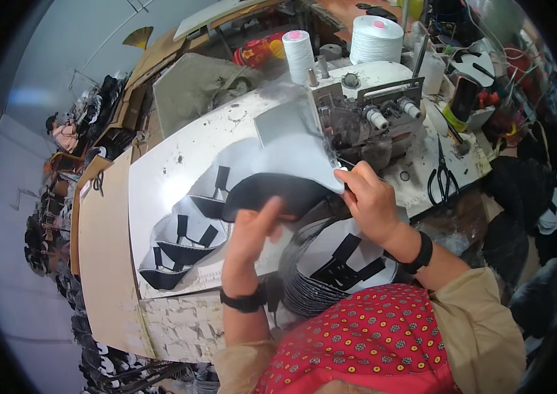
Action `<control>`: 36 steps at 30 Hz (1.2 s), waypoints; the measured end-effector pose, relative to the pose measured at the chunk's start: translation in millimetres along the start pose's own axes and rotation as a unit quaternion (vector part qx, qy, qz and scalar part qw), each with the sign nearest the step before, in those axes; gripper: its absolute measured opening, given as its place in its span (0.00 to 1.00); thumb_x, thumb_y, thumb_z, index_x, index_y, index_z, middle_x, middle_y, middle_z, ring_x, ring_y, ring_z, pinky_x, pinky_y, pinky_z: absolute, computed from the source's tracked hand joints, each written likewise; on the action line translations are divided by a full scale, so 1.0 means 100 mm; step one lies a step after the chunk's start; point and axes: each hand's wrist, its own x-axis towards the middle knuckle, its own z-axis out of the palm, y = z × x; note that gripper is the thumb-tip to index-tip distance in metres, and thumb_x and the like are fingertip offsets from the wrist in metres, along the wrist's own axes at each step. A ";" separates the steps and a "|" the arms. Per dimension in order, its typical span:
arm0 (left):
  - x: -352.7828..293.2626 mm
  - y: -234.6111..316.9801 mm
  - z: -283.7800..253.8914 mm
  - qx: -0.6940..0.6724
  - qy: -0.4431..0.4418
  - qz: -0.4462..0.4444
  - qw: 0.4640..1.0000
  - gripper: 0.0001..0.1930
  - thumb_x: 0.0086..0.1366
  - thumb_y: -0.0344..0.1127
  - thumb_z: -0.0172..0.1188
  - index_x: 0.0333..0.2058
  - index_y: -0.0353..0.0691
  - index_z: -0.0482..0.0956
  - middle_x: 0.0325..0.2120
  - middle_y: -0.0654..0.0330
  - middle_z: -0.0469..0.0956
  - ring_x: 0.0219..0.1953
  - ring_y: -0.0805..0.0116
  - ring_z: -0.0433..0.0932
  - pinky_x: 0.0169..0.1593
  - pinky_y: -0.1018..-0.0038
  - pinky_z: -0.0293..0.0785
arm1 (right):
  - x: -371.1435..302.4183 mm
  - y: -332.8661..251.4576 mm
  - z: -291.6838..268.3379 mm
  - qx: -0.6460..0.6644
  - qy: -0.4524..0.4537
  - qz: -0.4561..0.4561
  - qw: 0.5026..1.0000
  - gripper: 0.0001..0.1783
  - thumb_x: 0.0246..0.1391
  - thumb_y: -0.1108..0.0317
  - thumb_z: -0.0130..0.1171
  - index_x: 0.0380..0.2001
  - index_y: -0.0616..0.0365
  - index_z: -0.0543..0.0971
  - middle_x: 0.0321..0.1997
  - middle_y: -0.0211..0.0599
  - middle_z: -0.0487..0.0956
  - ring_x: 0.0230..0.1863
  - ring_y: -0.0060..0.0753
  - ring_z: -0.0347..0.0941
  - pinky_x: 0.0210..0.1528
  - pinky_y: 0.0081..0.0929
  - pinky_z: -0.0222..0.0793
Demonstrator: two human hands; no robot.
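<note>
A curved fabric piece (291, 159), white on one side with a black panel (281, 192) along its lower edge, lies at the sewing machine (373, 118). My right hand (369, 194) pinches its corner close to the machine's needle area. My left hand (252, 230), smeared by motion, is over the lower left edge of the black panel; its grip is unclear. To the left, several joined white-and-black pieces (183, 230) with black tabs trail over the white table (160, 164). Below my hands rests a thick stack of similar pieces (318, 269).
Two white thread cones (375, 41) stand behind the machine. Black scissors (442, 180) lie at its right, near a phone (464, 97) in a holder. Dark fabric heaps (521, 190) fill the right side. A cardboard-covered board (104, 243) borders the table's left.
</note>
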 end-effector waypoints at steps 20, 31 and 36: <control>0.18 0.34 0.41 0.349 0.183 0.454 0.799 0.17 0.54 0.16 0.62 0.43 0.34 0.76 0.35 0.54 0.78 0.35 0.69 0.80 0.38 0.75 0.75 | 0.14 -0.25 -0.20 0.210 -0.056 0.023 0.976 0.06 0.53 0.77 0.65 0.30 0.64 0.76 0.20 0.38 0.74 0.17 0.29 0.74 0.20 0.25 0.66; 0.45 0.03 0.42 0.157 0.020 0.302 0.940 0.21 0.54 0.14 0.57 0.48 0.36 0.73 0.28 0.55 0.79 0.31 0.66 0.80 0.36 0.70 0.76 | -0.05 -0.09 -0.24 0.220 -0.044 -0.015 0.974 0.11 0.51 0.84 0.61 0.39 0.66 0.81 0.41 0.40 0.85 0.28 0.24 0.80 0.33 0.21 0.77; 0.51 -0.03 0.11 -0.058 -0.007 0.251 0.966 0.15 0.72 0.39 0.44 0.37 0.36 0.77 0.39 0.62 0.81 0.38 0.72 0.78 0.43 0.78 0.72 | -0.20 -0.02 -0.32 0.267 -0.118 -0.010 0.956 0.12 0.50 0.84 0.58 0.39 0.63 0.80 0.42 0.42 0.85 0.25 0.29 0.80 0.29 0.23 0.76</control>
